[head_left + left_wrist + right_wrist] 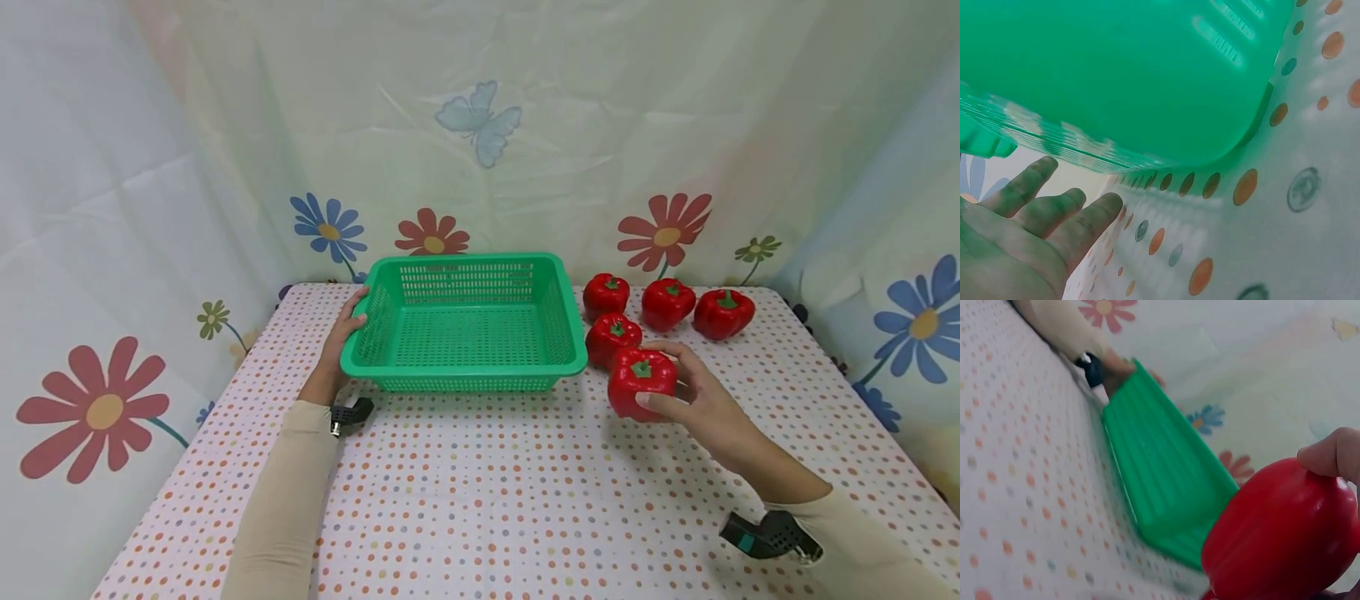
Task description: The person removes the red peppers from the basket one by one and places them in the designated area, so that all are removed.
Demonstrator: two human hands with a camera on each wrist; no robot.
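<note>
My right hand (705,404) grips a red bell pepper (637,385) with a green stem, thumb on its near side and fingers round the far right. In the right wrist view, the thumb lies across the glossy red pepper (1279,531). A green plastic basket (465,371) with slotted walls stands left of the held pepper, with nothing inside. At its left end is my left hand (341,342), thumb and fingertips right at the rim. The left wrist view shows the left fingers (1085,231) stretched out beside the basket wall (1147,81).
Another red bell pepper (613,340) sits between the held one and the basket's right end. Behind it, three more peppers (667,304) form a row along the back. A dotted cloth (465,500) covers the table, and a flowered curtain (540,200) hangs behind.
</note>
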